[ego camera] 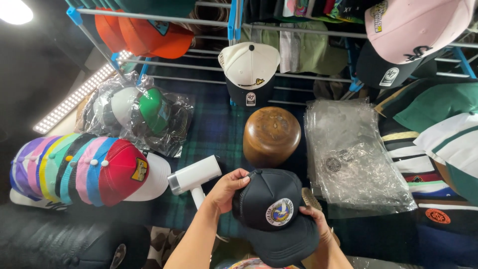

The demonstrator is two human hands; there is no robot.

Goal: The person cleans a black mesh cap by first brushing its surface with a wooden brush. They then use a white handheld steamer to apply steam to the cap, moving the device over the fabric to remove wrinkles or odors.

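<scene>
As gripped at both sides, black trucker cap (273, 211) with round front patch, held over the table (214, 129) just short of the wooden hat block (271, 135): left hand (226, 188) pinching the crown edge, right hand (313, 219) closed on the brim side. Cap not yet seated on the block. Left of block: white handheld steamer (194, 178), row of nested coloured caps (84, 169), bagged caps (139, 114). Right of block: clear plastic bags (353, 154). Beyond block: rack-hung caps (250, 72).
</scene>
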